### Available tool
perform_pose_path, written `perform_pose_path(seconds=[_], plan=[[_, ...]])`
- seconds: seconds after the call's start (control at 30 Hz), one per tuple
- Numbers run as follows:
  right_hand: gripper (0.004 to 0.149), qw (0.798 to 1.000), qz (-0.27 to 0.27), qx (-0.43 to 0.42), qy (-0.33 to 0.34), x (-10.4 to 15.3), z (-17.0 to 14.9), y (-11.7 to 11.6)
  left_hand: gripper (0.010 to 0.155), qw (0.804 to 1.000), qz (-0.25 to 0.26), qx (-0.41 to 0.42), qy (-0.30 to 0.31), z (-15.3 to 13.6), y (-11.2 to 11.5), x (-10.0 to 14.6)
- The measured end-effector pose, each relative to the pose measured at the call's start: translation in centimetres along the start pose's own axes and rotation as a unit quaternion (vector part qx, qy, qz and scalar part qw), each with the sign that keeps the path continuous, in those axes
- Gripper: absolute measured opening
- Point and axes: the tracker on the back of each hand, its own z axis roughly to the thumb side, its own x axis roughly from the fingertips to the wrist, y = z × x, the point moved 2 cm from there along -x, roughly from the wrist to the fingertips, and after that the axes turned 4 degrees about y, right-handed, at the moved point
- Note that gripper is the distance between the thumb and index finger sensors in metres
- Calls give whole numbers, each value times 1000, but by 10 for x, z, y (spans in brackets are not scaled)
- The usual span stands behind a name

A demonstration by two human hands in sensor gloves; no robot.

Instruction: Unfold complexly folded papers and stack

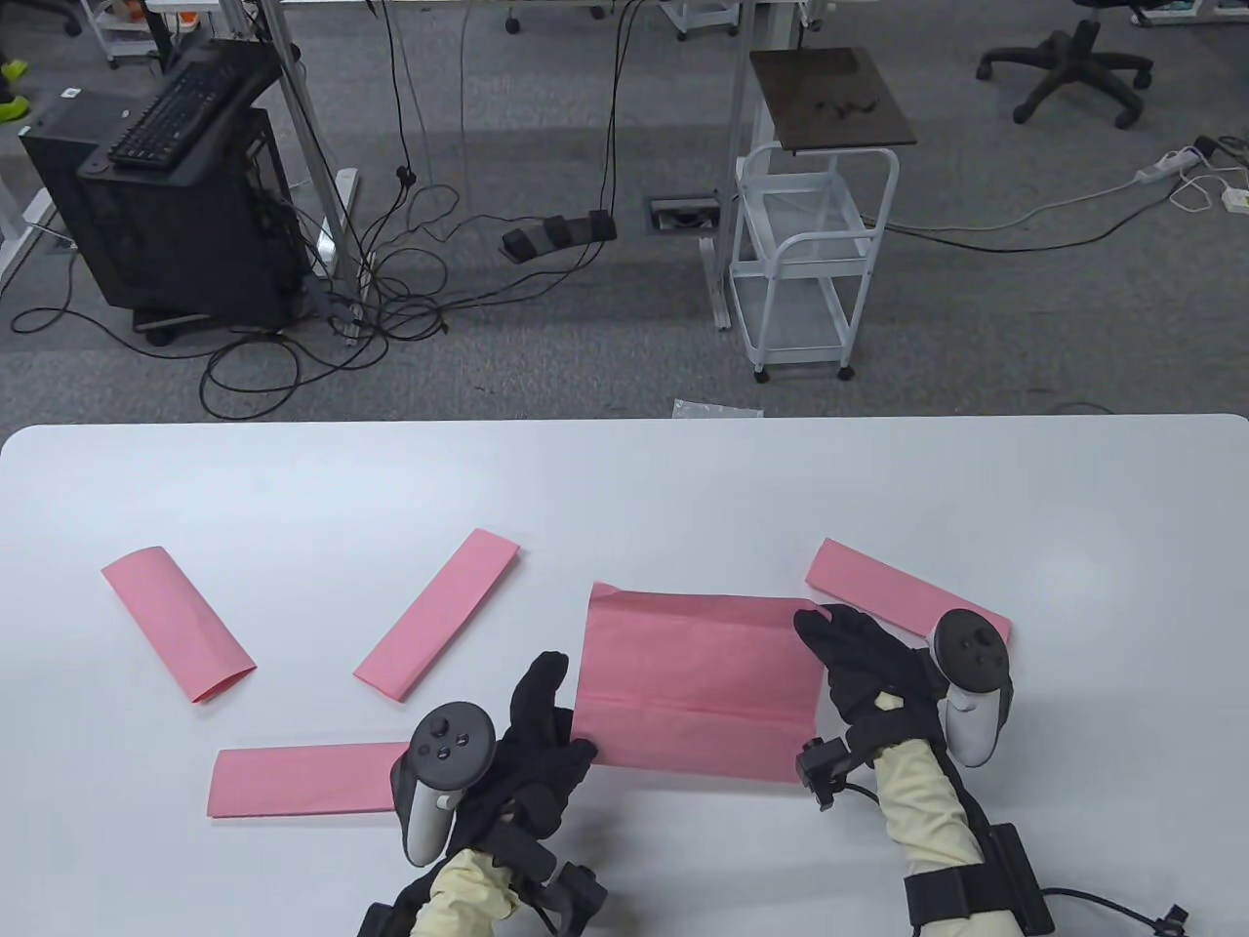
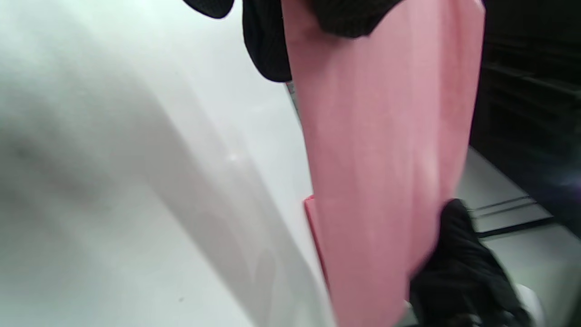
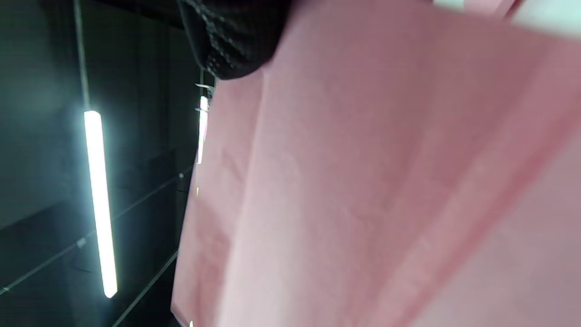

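A partly unfolded pink paper [image 1: 693, 683] with creases is at the table's middle front, held between both hands. My left hand [image 1: 571, 712] grips its left edge. My right hand [image 1: 825, 634] grips its right edge near the upper corner. In the left wrist view the paper [image 2: 381, 159] hangs from my gloved fingers [image 2: 268, 45], raised off the white table. In the right wrist view the paper [image 3: 386, 181] fills the frame under a gloved fingertip [image 3: 231, 41]. Still-folded pink strips lie at the far left [image 1: 178, 625], left of centre [image 1: 436, 613], front left [image 1: 302, 779] and right [image 1: 898, 586].
The white table [image 1: 624, 478] ends at its far edge, with grey floor beyond. The front-left strip lies partly under my left hand's tracker [image 1: 444, 752]. The right strip lies partly behind my right hand's tracker [image 1: 971, 673].
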Motion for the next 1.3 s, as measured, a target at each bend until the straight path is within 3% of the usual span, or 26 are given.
perform_pose_path(seconds=[0.1, 0.17, 0.33, 0.5, 0.73, 0.9, 1.13, 1.3], plan=[[39, 999, 4, 31, -19, -8, 1, -4, 81, 998, -28, -29, 45, 4, -1, 4], [39, 999, 15, 46, -25, -13, 2, -8, 76, 997, -13, -59, 53, 3, -3, 7], [39, 997, 32, 63, -29, -23, 8, -15, 50, 999, -19, 13, 38, -7, -7, 7], [40, 996, 53, 60, -37, -30, 15, -18, 33, 999, -7, -19, 38, -5, -11, 8], [40, 995, 61, 62, -40, -44, 25, -23, 31, 998, -12, -55, 23, -5, -11, 9], [40, 997, 35, 53, -44, -52, 26, -19, 34, 991, -80, -103, -15, -10, -5, 8], [40, 997, 34, 42, -63, -56, 18, -13, 34, 989, -92, -100, -57, -16, -9, 8], [40, 995, 46, 55, -68, -56, 17, -14, 36, 992, -110, -53, -32, -16, -6, 7]])
